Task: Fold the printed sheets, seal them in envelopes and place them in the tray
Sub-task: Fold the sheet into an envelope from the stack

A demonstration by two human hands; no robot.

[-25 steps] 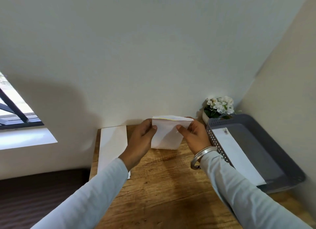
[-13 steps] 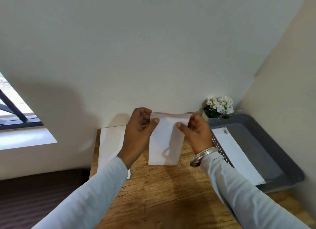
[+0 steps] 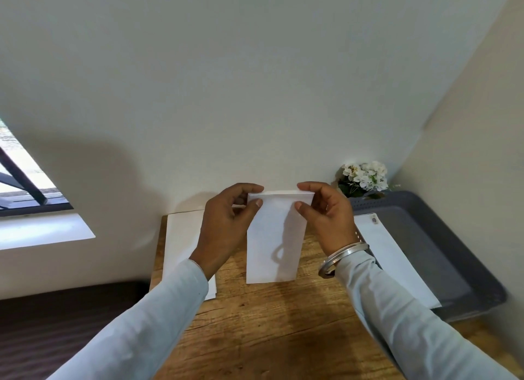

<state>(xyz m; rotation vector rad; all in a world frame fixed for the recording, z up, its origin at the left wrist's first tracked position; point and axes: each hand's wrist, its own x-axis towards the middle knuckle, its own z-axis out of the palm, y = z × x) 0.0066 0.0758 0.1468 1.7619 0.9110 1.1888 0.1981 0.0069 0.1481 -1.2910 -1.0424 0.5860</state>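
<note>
White paper in a flat stack (image 3: 181,238) lies on the wooden desk (image 3: 269,337) just left of the envelope (image 3: 275,243), partly under the left sleeve. Whether it is unfolded sheets or spare envelopes cannot be told, but it looks like work not yet done. The left hand (image 3: 226,229) has a curled grip on the envelope's upper left corner, thumb on the near face and fingers behind. The envelope itself is a tall, smooth, matte white rectangle held upright above the desk, its top edge doubled over as if the flap is being pressed down, so the sealing step seems to be in hand. At its upper right corner the right hand (image 3: 329,220) pinches in the same way, thumb in front and fingers wrapped over the top. A shiny metal bangle (image 3: 343,256) circles that wrist. Further right of the envelope, small white flowers (image 3: 364,175) stand against the wall, and beside them sits the grey plastic tray (image 3: 442,238), with rounded corners and a perforated wall. One long white finished envelope (image 3: 394,263) already lies flat inside it, so at least one piece is done and this one is near its turn.
</note>
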